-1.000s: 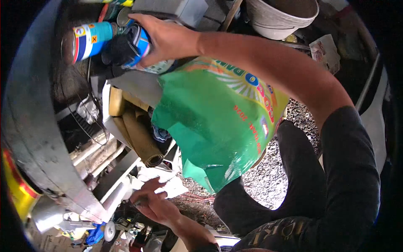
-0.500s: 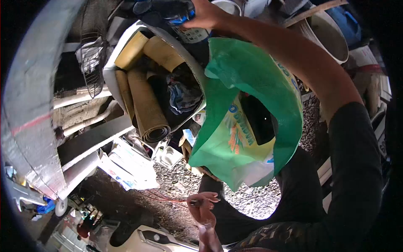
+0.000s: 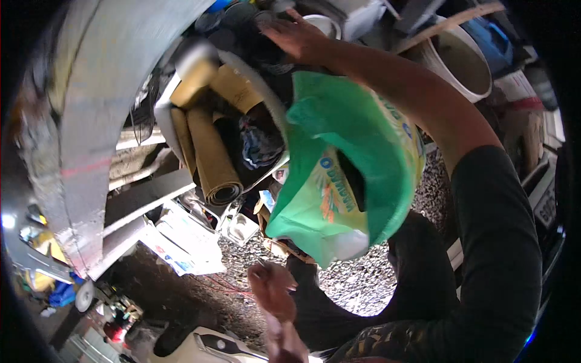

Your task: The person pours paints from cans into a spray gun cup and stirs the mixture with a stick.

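Observation:
My right hand [image 3: 293, 37] reaches to the top of the view with its fingers apart, over dark, blurred containers [image 3: 239, 23]; nothing shows in its grip. Below that arm stands a green printed bag [image 3: 387, 187], its mouth open and a dark item [image 3: 351, 178] partly visible inside. My left hand [image 3: 270, 287] is low in the middle, fingers closed round something small and thin that I cannot make out. Left of the bag, a box [image 3: 172, 130] holds a rolled brown sheet [image 3: 212, 160] and crumpled dark blue cloth [image 3: 260, 145].
A pale bucket [image 3: 478, 75] and a wooden stick [image 3: 451, 25] are at the upper right. A grey panel [image 3: 109, 115] runs down the left side. White printed sacks [image 3: 190, 242] lie on the ground below the box. A cream-coloured casing [image 3: 206, 348] stands at the bottom.
My right hand has let go of the blue can that it held and its fingers have spread. My left hand has moved slightly left from half a second ago. The view has swung toward the box and bag.

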Action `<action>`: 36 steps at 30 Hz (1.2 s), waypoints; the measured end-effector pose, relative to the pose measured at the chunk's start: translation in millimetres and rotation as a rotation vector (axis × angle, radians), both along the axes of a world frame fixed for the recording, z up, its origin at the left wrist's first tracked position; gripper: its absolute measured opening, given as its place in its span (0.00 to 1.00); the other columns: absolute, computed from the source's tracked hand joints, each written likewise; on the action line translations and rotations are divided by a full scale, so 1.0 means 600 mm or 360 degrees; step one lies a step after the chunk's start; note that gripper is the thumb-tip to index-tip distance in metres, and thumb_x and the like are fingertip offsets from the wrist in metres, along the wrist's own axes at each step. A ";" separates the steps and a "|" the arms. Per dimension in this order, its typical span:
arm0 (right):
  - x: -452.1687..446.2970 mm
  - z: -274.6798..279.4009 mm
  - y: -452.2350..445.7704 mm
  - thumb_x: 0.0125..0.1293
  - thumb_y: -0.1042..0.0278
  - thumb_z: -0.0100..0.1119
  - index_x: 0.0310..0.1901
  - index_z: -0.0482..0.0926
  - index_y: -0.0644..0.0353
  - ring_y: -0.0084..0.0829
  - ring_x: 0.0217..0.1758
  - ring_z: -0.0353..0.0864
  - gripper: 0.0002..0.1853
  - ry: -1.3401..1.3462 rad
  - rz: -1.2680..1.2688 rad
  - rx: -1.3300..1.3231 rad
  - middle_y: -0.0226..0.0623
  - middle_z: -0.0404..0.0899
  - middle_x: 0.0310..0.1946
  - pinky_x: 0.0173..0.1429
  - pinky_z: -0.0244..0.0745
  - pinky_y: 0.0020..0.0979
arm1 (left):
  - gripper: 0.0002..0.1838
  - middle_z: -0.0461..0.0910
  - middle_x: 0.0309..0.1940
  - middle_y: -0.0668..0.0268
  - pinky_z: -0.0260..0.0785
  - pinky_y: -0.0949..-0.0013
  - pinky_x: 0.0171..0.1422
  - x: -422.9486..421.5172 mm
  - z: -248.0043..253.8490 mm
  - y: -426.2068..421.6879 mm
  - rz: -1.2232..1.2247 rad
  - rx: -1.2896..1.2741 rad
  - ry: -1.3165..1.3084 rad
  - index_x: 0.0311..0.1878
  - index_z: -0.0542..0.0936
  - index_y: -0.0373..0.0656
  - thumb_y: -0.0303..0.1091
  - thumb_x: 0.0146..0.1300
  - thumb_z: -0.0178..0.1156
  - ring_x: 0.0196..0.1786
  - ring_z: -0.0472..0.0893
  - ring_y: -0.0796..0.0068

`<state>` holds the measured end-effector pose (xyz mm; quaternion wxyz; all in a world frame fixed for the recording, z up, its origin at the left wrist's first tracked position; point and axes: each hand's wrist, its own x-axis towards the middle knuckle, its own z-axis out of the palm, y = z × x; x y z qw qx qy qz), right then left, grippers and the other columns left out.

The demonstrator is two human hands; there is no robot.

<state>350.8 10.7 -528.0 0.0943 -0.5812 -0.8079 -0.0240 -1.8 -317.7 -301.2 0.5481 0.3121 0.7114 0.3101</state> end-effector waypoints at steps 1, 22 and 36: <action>0.001 0.050 -0.005 0.60 0.47 0.73 0.80 0.44 0.62 0.52 0.80 0.55 0.57 0.0092 -0.0058 -0.0170 0.52 0.58 0.77 0.82 0.51 0.52 | 0.11 0.70 0.24 0.68 0.64 0.72 0.29 0.032 0.034 0.060 -0.0184 0.0015 0.0238 0.45 0.66 0.41 0.35 0.71 0.56 0.25 0.70 0.77; -0.081 0.106 -0.853 0.63 0.80 0.59 0.63 0.72 0.62 0.52 0.67 0.72 0.25 0.1556 -0.2337 0.0043 0.51 0.72 0.63 0.71 0.67 0.47 | 0.12 0.77 0.21 0.64 0.67 0.68 0.26 0.538 -0.355 0.681 -0.1483 0.0231 0.0676 0.27 0.78 0.41 0.34 0.66 0.61 0.25 0.77 0.74; -0.076 0.076 -0.846 0.72 0.68 0.61 0.65 0.72 0.63 0.42 0.67 0.74 0.23 0.1498 -0.2348 -0.0039 0.46 0.72 0.64 0.67 0.72 0.40 | 0.36 0.82 0.53 0.46 0.76 0.59 0.56 0.545 -0.349 0.637 -0.1833 0.0289 0.0980 0.54 0.73 0.25 0.42 0.51 0.77 0.48 0.84 0.57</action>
